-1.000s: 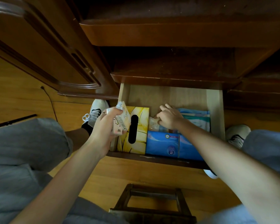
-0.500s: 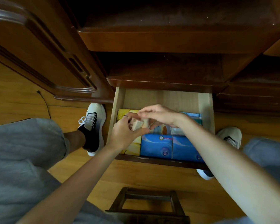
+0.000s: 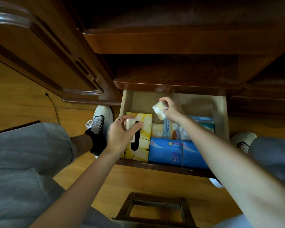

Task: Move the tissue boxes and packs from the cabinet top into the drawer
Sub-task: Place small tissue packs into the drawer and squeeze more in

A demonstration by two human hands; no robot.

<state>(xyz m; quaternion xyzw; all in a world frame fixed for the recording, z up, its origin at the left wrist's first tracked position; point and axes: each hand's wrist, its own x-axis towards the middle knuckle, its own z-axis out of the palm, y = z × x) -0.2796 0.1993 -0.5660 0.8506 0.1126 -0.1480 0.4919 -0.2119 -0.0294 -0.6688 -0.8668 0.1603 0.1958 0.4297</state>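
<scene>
Pinching one small tissue pack each, both hands (left [image 3: 120,135], right [image 3: 172,111]) hover over the open drawer [image 3: 220,116].

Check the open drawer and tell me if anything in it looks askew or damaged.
Nothing stands out. The yellow tissue box and blue packs lie flat and squared in the drawer. Each hand holds a small pack above them: left hand, right hand.

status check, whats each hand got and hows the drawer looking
Left hand holds a small pack over the yellow box. Right hand pinches another pack above the drawer's bare back. Nothing blocking.
</scene>
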